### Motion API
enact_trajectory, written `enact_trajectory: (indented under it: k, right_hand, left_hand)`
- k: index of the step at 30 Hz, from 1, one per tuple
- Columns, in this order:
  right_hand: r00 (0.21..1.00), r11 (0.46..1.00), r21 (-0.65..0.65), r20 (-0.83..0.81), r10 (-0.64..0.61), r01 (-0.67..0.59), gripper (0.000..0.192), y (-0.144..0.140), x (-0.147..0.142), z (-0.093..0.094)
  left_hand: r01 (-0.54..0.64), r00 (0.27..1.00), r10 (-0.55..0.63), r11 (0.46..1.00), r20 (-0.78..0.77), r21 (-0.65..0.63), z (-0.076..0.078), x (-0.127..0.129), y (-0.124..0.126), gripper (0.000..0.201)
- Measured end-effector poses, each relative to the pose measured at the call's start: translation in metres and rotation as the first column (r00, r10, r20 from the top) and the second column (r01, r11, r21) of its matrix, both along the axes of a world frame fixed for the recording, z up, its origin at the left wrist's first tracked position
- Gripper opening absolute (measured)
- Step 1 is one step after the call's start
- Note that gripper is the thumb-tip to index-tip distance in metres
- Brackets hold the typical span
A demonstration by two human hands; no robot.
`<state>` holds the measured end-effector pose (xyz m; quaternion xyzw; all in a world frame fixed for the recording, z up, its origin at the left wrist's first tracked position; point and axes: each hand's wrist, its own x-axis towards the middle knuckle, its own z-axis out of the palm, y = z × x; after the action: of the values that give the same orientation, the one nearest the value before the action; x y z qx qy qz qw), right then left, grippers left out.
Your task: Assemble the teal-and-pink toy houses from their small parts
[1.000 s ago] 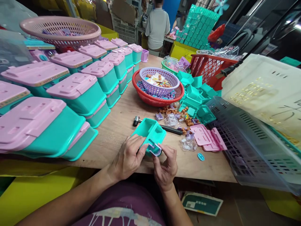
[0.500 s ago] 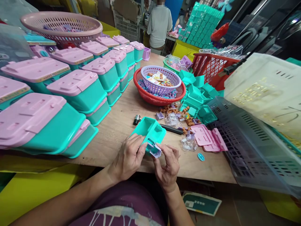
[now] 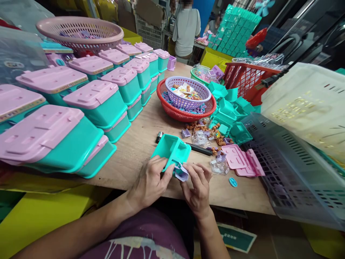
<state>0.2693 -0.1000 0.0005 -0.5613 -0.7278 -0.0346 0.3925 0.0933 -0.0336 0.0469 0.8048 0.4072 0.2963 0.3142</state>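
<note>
head view. teal box [image 3: 172, 151]: open plastic shell at the desk's near edge, middle, its near wall between both hands. judged light, stiff and smooth; best gripped by the walls or rim.
lilac clip [image 3: 181, 173]: small plastic piece touching the box's near wall. judged light, thin and easy to drop; hold by its edges with fingertips.
left hand [image 3: 149, 183]: curled closed around the box's near left corner, thumb on the wall.
right hand [image 3: 198, 189]: fingers drawn together, pinching the lilac clip against the box.
hammer [image 3: 188, 144]: on the desk just behind the box.
pink lids [image 3: 241, 160]: loose on the desk, right of the box.
red basket [image 3: 188, 113]: mid-desk, a lilac basket [image 3: 188, 102] nested in it.
finished boxes [image 3: 99, 104]: stacked along the desk's left edge.
</note>
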Motion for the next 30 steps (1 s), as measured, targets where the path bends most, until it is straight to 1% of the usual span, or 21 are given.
enact_trajectory:
  k: [2,7,12,16,19,21,24,26,30]
  right_hand:
    - [1.0,1.0,-0.003,0.012,-0.001,0.001,0.045,0.0,-0.001,0.0]
    - [0.996,0.998,-0.028,0.068,0.058,-0.056,0.045,0.001,-0.003,0.008]
    - [0.99,0.996,-0.053,0.123,0.074,-0.068,0.041,0.001,0.002,0.016]
    - [0.982,0.992,-0.072,0.145,0.116,-0.107,0.039,0.001,0.004,0.023]
    - [0.977,0.987,-0.103,0.162,0.142,-0.127,0.036,-0.001,0.005,0.025]
    - [0.976,0.989,-0.106,0.182,0.117,-0.099,0.035,-0.003,0.005,0.024]
    - [0.981,0.998,-0.07,0.193,0.021,-0.008,0.034,-0.005,0.003,0.017]
    - [0.985,0.998,-0.04,0.171,-0.03,0.038,0.034,-0.005,0.001,0.012]
    - [0.992,0.998,0.003,0.108,-0.069,0.069,0.038,-0.003,-0.007,0.007]
  left_hand:
    - [-0.007,1.0,0.007,1.0,0.014,-0.021,0.001,0.0,0.0,0.036]
    - [-0.056,0.998,0.057,0.996,0.02,-0.067,0.001,-0.001,-0.001,0.039]
    - [-0.061,0.998,0.062,0.998,0.01,-0.033,-0.001,0.001,-0.003,0.038]
    - [-0.054,0.998,0.054,0.998,0.011,-0.018,-0.001,0.001,-0.004,0.037]
    - [-0.03,0.999,0.031,0.999,-0.013,0.031,0.0,0.002,-0.008,0.033]
    - [-0.009,0.999,0.012,0.997,-0.039,0.078,0.0,0.004,-0.01,0.03]
    - [0.026,0.997,-0.018,0.993,-0.073,0.113,0.0,0.005,-0.011,0.027]
    - [0.045,0.995,-0.036,0.993,-0.089,0.108,-0.001,0.003,-0.008,0.029]
    - [0.097,0.991,-0.092,0.994,-0.093,0.042,0.001,-0.007,0.0,0.035]
